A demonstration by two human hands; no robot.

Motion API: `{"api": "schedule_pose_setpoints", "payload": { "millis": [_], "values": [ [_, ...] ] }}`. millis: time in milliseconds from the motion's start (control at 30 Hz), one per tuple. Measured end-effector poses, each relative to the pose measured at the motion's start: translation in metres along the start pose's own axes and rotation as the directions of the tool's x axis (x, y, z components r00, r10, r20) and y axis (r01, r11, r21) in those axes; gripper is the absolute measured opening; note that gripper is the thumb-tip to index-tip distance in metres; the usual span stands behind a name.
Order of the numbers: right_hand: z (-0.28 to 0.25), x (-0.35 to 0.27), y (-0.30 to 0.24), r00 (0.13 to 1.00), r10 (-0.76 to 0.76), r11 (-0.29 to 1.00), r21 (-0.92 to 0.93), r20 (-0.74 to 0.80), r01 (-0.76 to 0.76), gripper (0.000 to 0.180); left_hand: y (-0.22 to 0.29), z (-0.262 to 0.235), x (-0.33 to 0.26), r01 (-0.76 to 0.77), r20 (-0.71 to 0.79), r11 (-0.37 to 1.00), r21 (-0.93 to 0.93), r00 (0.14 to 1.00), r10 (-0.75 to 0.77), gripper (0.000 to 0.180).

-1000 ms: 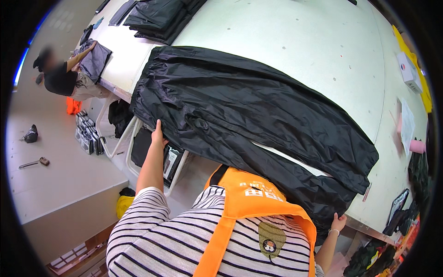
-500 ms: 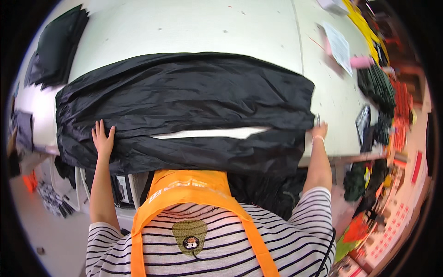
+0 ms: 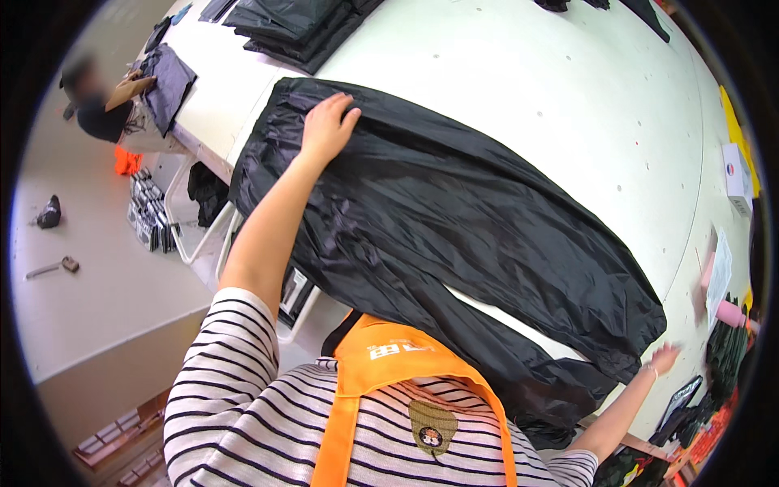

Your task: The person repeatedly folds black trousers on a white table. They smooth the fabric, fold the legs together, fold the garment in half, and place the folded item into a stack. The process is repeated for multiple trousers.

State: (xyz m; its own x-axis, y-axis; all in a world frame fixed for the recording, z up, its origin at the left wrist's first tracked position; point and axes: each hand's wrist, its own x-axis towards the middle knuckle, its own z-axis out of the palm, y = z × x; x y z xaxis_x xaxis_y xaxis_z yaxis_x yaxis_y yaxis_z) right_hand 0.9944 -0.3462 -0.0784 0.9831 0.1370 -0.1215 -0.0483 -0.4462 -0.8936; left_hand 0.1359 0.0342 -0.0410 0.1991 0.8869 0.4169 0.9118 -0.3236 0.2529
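Observation:
Black trousers (image 3: pixel 454 203) of thin, shiny, creased fabric lie spread over the white table. Their gathered waist end is at the upper left and the legs run toward the lower right, with a narrow strip of table showing between them. My left hand (image 3: pixel 329 128) lies flat on the fabric near the waist end, fingers stretched out. Just beyond the hem of the far leg is my right hand (image 3: pixel 664 358), apart from the cloth. Its fingers are smeared, so whether anything is in them is unclear.
A stack of folded black garments (image 3: pixel 300 31) lies at the far left of the table (image 3: pixel 560 105). Beyond the left end a co-worker (image 3: pixel 105 105) handles a dark grey garment (image 3: pixel 168 85). At the right are a white box (image 3: pixel 737 178), paper (image 3: pixel 718 276) and a pink roll (image 3: pixel 730 314).
The view has swung left, bringing the co-worker into sight. My left hand has moved from the near leg up toward the far waist edge. The right hand stays near the hems.

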Motion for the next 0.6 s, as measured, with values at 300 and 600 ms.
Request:
{"api": "schedule_pose_setpoints", "payload": {
  "millis": [300,600],
  "values": [
    [0.365,-0.484,-0.181,0.464,-0.268,0.828,-0.045,0.844,0.558,0.024,-0.036,0.048,-0.005,0.335,0.183,0.833,-0.439,0.942,-0.283,0.016],
    [0.482,-0.632,-0.155,0.135,-0.203,0.795,0.083,0.970,0.600,0.023,-0.077,0.051,0.047,0.164,0.407,0.920,-0.355,0.913,-0.006,0.021]
  ]
}}
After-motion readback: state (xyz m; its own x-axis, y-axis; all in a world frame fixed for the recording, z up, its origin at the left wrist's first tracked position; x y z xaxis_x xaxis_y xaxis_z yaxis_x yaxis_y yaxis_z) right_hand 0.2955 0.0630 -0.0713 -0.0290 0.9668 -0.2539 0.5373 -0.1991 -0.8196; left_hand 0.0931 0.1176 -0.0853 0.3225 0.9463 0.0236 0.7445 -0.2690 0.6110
